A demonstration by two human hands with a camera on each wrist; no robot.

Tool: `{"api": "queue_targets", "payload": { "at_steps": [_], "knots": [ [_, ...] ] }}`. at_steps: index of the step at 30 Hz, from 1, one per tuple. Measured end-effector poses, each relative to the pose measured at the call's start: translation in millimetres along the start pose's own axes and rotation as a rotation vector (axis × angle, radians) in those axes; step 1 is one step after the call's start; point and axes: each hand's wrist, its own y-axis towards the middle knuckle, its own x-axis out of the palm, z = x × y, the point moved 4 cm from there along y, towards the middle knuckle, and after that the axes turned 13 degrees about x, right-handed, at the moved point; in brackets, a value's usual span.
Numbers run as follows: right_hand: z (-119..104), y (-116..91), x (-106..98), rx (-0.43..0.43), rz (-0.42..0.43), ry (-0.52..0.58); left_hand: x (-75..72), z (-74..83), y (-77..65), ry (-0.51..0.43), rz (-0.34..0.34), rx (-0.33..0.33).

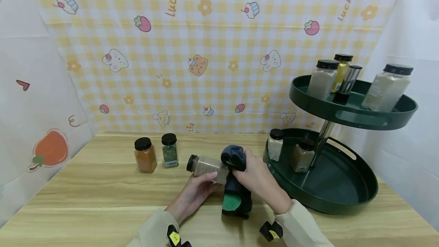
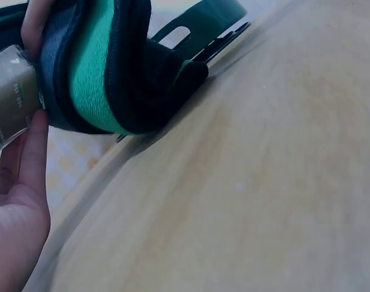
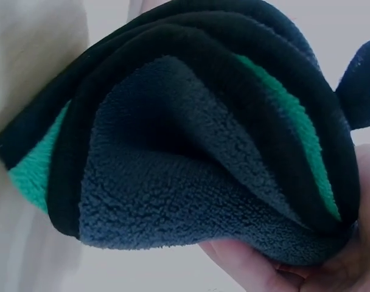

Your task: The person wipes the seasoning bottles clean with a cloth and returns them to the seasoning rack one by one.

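My left hand [image 1: 197, 193] grips a clear spice jar [image 1: 210, 167] with a black lid, tipped on its side over the table with the lid to the left. Its contents look greyish brown. In my right hand [image 1: 255, 174] is a folded cleaning cloth [image 1: 236, 190], dark blue-grey on one side and green on the other, with black edging. The cloth covers the jar's base end. In the left wrist view the cloth [image 2: 90, 67] meets the jar [image 2: 11, 97] near the left fingertips. The right wrist view shows the cloth [image 3: 173, 176] bunched in thick folds.
An orange-filled jar [image 1: 145, 155] and a green-filled jar [image 1: 170, 151] stand at the back left of the wooden table [image 1: 85, 197]. At the right rises a two-tier dark green rack [image 1: 343, 186], with several jars on its upper tray [image 1: 353, 119] and two on its lower one.
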Motion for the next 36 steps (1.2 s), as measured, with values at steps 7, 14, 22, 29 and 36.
{"api": "queue_targets", "payload": {
  "at_steps": [7,14,22,29,36],
  "knots": [
    [-14.6,-14.7,-11.3,-0.023,-0.017,0.045,-1.9,0.6,1.3,-0.053,0.055,0.019],
    [-15.9,-15.4,-11.0,-0.044,-0.019,0.047,-1.6,1.6,1.7,-0.056,0.056,0.019],
    [-2.1,-3.9,-2.1,-0.018,-0.01,0.025,0.5,1.8,0.2,0.003,-0.008,0.009],
    [-10.2,-11.0,-6.7,-0.038,-0.014,0.034,-0.7,1.2,0.2,-0.029,0.024,0.003],
    [-20.7,-21.7,-12.7,-0.055,-0.03,0.032,-0.8,0.7,0.8,-0.111,0.089,0.007]
  ]
}}
